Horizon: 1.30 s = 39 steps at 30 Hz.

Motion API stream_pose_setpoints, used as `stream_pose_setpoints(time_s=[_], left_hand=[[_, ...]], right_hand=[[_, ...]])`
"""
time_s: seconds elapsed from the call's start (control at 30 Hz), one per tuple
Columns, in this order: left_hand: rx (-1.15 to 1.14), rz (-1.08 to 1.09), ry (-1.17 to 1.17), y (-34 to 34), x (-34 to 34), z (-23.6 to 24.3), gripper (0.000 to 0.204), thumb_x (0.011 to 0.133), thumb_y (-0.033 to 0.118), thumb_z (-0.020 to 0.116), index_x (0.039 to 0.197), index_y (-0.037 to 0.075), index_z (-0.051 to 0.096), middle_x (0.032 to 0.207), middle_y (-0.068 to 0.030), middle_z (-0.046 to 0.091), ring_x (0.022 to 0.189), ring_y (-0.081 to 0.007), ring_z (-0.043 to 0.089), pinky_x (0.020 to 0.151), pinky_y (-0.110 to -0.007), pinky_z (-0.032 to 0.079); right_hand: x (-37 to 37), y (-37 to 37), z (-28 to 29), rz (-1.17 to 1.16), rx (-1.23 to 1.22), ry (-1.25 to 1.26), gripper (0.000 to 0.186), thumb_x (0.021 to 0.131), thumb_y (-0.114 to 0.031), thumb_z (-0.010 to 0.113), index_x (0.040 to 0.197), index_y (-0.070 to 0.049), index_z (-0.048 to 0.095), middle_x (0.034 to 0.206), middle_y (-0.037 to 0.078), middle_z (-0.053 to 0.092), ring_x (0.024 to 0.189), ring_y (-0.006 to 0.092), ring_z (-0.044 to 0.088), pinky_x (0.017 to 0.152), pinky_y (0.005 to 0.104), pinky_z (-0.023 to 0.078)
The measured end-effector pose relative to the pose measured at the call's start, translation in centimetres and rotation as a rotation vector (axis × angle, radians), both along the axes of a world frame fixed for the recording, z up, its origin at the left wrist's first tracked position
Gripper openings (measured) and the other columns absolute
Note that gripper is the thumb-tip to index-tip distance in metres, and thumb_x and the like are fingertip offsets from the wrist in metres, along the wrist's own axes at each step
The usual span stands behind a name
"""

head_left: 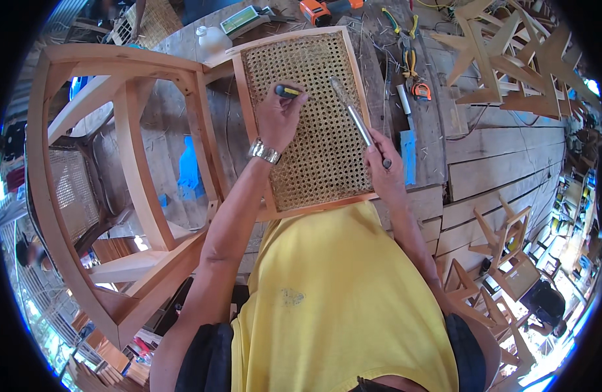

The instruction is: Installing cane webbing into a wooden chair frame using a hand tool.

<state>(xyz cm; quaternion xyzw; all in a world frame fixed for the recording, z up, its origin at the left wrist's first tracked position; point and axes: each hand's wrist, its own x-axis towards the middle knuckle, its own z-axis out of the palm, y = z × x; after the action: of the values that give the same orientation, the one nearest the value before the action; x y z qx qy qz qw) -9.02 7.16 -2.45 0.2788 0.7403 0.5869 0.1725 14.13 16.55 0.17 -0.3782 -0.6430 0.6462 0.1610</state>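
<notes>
A wooden frame (354, 62) with a woven cane panel (310, 157) lies before me, its lower edge near my yellow-clad body. Over the panel's left half, my left hand (281, 121) is closed on a short tool with a yellow-and-black handle (287, 91); its tip is hidden. At the panel's right side, my right hand (386, 160) grips a long, shiny metal tool (359, 125), whose flattened far end lies over the weave near the upper right.
A wooden chair frame (131, 150) stands left. Pliers (408, 52), a tape measure (421, 91), an orange-and-black tool (314, 11), a white bottle (213, 42) and blue tape (407, 155) sit around the panel. Wooden parts (510, 59) are piled right. A person (546, 304) is at lower right.
</notes>
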Motion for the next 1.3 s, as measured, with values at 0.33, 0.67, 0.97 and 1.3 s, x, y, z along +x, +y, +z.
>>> stream_pose_setpoints(time_s=[0.33, 0.67, 0.97, 1.3], left_hand=[[0.005, 0.025, 0.116, -1.0, 0.1, 0.6, 0.019, 0.09, 0.007, 0.074, 0.105, 0.008, 0.062, 0.091, -0.0033, 0.073, 0.083, -0.0101, 0.071, 0.069, -0.024, 0.055], [-0.152, -0.001, 0.166, -0.3, 0.2, 1.8, 0.015, 0.091, 0.012, 0.074, 0.1, 0.008, 0.063, 0.09, -0.0027, 0.073, 0.083, -0.0104, 0.07, 0.073, -0.026, 0.056], [-0.052, 0.025, 0.125, 0.3, -0.3, -0.1, 0.014, 0.092, 0.014, 0.074, 0.101, 0.008, 0.065, 0.093, 0.0011, 0.071, 0.075, -0.0049, 0.058, 0.069, -0.022, 0.05], [0.032, 0.118, 0.039, -1.8, 2.7, 0.8, 0.016, 0.092, 0.01, 0.075, 0.104, 0.01, 0.064, 0.099, 0.0009, 0.073, 0.081, -0.0022, 0.06, 0.074, -0.02, 0.051]], right_hand=[[2.0, -1.9, 0.3, 0.183, -0.022, -0.075, 0.037, 0.102, -0.014, 0.054, 0.137, -0.002, 0.054, 0.082, -0.002, 0.056, 0.07, 0.0042, 0.046, 0.061, 0.0213, 0.04], [-0.1, -2.8, -1.5, 0.151, -0.025, -0.077, 0.035, 0.103, -0.017, 0.055, 0.136, -0.005, 0.056, 0.088, 0.0, 0.06, 0.073, 0.0063, 0.051, 0.065, 0.0239, 0.044], [-1.6, -2.4, -0.6, 0.176, 0.009, -0.048, 0.032, 0.103, -0.014, 0.055, 0.133, -0.003, 0.056, 0.087, -0.001, 0.058, 0.073, 0.0047, 0.049, 0.064, 0.0222, 0.042], [4.4, -2.9, -0.2, 0.234, -0.022, -0.089, 0.035, 0.102, -0.013, 0.055, 0.136, -0.003, 0.055, 0.092, 0.0, 0.061, 0.076, 0.0053, 0.051, 0.067, 0.0227, 0.043]])
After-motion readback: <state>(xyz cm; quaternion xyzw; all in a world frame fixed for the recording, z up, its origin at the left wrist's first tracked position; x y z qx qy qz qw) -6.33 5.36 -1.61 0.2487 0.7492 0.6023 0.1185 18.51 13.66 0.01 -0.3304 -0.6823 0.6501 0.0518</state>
